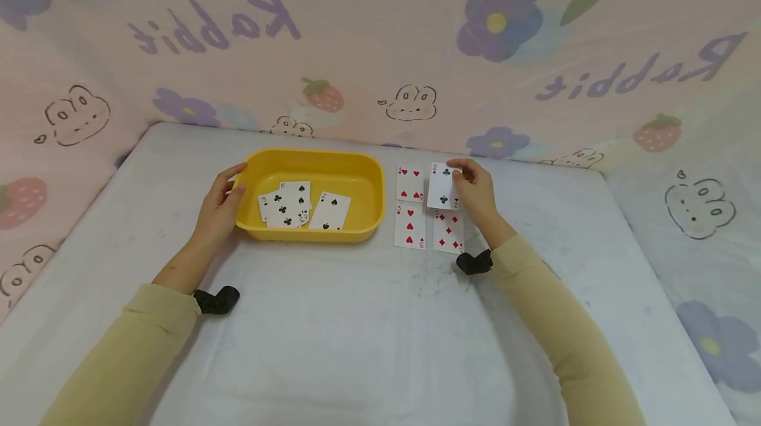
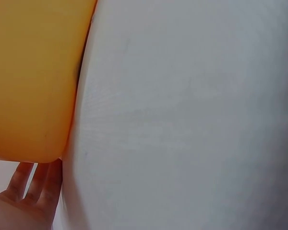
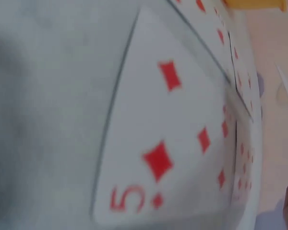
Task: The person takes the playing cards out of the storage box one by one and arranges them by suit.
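My left hand grips the left end of a yellow plastic tray, thumb at the rim; in the left wrist view its fingers lie against the tray's wall. Inside lie a two of spades and several overlapping black-suit cards. To the right of the tray, my right hand pinches a two of clubs by its right edge. That card overlaps the top of a five of diamonds. Left of these lie a four of hearts and a three of hearts.
A white-covered table carries everything. Behind it hangs a pale curtain with rabbits, flowers and strawberries. Another red-pip card lies beyond the five of diamonds in the right wrist view. Black wrist-camera mounts sit at both sleeves.
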`<state>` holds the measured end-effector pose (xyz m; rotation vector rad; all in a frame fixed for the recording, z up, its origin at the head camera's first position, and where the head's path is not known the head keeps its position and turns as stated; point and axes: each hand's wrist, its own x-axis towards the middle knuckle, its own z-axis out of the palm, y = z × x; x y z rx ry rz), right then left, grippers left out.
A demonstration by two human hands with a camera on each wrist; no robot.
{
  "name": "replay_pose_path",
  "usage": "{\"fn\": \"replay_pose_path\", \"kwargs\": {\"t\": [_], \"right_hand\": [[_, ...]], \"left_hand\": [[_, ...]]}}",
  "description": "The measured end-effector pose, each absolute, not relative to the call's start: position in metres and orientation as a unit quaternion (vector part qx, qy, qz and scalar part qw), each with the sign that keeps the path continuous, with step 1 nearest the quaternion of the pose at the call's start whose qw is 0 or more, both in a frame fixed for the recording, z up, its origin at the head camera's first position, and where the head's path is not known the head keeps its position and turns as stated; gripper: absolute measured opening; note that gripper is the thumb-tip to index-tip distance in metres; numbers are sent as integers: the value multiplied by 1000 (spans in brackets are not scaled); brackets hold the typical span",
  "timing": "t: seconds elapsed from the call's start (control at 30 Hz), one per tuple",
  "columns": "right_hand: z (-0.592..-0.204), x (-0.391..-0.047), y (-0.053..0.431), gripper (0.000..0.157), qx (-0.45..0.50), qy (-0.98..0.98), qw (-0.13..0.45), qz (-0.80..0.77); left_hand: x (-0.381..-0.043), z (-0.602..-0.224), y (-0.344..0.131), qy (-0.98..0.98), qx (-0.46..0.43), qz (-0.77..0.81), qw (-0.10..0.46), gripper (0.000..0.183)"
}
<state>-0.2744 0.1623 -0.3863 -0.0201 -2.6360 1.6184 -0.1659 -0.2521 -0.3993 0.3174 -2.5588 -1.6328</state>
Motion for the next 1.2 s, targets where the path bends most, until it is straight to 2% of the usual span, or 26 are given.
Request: {"fn": "replay_pose_path", "kwargs": {"t": [0.27,0.5,0.73,1.0,1.2], "right_hand": [[-392,-278,193,41,-12,-847,0,532],[-397,-283,218,51,-24,-840,-50,540],[-395,-282,231,57,-30,-850,-61,522],[-406,-291,243,56,-37,-885,-64,460],[-406,-296,243,53,-1,-917,-57,394]], "left_hand": [[-166,-398,-252,-840,112,-529,46,47],[-167,-400,-254,-839,117,-530,46,47],[-168,-399,-252,-839,116,-530,45,47],[-168,-402,-252,-839,106,-531,48,47],[-168,-402,-252,-840,105,-530,55,46]]}}
